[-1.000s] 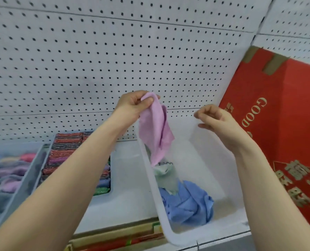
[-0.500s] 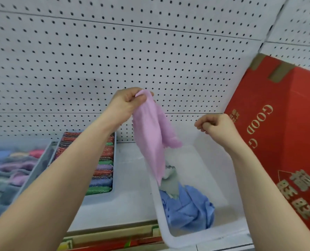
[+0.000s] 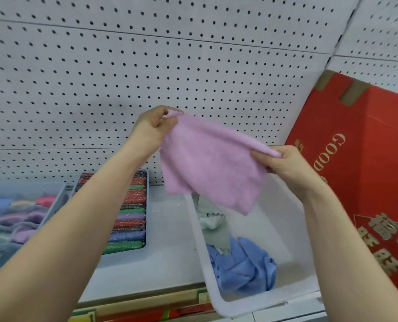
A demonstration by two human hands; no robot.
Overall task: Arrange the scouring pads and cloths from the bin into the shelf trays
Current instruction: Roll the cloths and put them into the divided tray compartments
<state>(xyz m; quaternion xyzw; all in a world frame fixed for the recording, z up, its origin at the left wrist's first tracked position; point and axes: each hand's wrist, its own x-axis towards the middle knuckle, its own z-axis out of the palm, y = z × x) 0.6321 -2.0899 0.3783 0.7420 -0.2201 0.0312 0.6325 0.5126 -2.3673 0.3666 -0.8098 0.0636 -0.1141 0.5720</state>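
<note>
A pink cloth [image 3: 212, 166] hangs spread out above the translucent white bin [image 3: 202, 263]. My left hand [image 3: 153, 129] pinches its upper left corner. My right hand [image 3: 284, 163] pinches the upper right corner. Down in the bin lie a crumpled blue cloth [image 3: 242, 268] and a pale green cloth [image 3: 210, 223]. On the shelf to the left, a grey tray [image 3: 144, 249] holds a row of glittery scouring pads [image 3: 129, 217] in red, green and purple. Further left, another tray [image 3: 53, 205] holds folded cloths [image 3: 14, 219] in several colours.
A white pegboard wall [image 3: 146, 66] backs the shelf. A large red cardboard box [image 3: 367, 182] stands right of the bin. Bare white shelf surface [image 3: 167, 228] lies between the pad tray and the bin. The shelf's front edge carries a coloured price strip [image 3: 146, 305].
The pink cloth hung from my left hand alone; my right hand, which held nothing, has taken its other corner, and the cloth is now stretched out between both hands.
</note>
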